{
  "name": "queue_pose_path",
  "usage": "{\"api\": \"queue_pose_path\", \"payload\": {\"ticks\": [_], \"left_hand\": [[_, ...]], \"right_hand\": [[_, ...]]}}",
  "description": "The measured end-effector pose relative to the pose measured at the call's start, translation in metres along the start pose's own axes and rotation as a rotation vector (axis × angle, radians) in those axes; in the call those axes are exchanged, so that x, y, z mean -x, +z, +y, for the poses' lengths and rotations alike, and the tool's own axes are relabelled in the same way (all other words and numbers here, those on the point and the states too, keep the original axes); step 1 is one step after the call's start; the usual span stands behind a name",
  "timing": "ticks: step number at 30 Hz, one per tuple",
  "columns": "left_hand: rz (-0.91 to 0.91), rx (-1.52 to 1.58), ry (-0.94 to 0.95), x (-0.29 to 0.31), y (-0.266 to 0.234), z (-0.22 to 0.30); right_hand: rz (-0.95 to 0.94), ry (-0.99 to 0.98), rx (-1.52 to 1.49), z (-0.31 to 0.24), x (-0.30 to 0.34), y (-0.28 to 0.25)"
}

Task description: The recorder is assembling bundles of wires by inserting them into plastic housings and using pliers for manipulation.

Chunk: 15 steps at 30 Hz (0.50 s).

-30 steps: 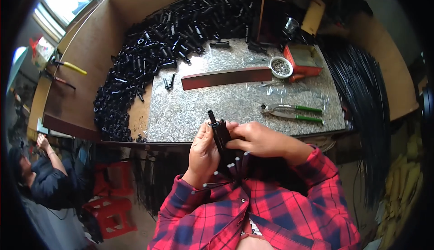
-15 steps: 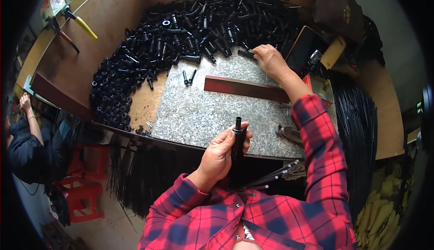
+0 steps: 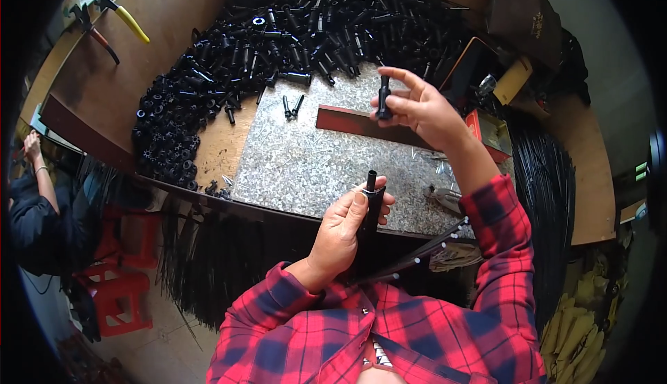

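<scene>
My left hand (image 3: 335, 230) is closed around a black tube (image 3: 375, 207), which stands nearly upright over the work surface's front edge. A thinner black rod juts from the tube's top, with a shiny ring at the neck. Farther off and to the right, my right hand (image 3: 431, 112) pinches a small black cylindrical fitting (image 3: 384, 96) upright, above a dark red bar (image 3: 340, 118). The bar lies across the speckled stone slab (image 3: 278, 169). Two small black pins (image 3: 298, 105) lie on the slab to the bar's left.
A big heap of black plastic parts (image 3: 292, 37) curves along the back and left. On the right are a red box (image 3: 486, 137), pliers (image 3: 445, 196) and black rods (image 3: 542, 162). White-tipped rods (image 3: 417, 259) lie near my lap. Another person (image 3: 42, 203) sits at far left.
My right hand has come back from the heap's edge toward me, carrying the small black fitting and turning it upright. My left hand keeps hold of the tube, almost in place.
</scene>
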<state>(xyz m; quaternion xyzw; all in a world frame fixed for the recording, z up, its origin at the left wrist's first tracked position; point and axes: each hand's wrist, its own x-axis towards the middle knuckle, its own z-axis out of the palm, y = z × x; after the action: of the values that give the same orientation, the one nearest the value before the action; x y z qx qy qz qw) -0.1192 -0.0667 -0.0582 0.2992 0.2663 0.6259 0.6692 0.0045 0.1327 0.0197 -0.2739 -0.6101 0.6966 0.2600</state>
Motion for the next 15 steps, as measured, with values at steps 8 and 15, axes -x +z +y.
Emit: {"api": "queue_pose_path", "payload": {"ticks": [8,15], "left_hand": [[0.036,-0.033,0.014,0.006,0.011,-0.002],[0.062,-0.028,0.038,0.011,0.017,-0.003]], "right_hand": [[-0.163,0.059,-0.137,-0.01,0.06,0.044],[-0.119,-0.03,0.124,-0.014,0.071,0.061]]}}
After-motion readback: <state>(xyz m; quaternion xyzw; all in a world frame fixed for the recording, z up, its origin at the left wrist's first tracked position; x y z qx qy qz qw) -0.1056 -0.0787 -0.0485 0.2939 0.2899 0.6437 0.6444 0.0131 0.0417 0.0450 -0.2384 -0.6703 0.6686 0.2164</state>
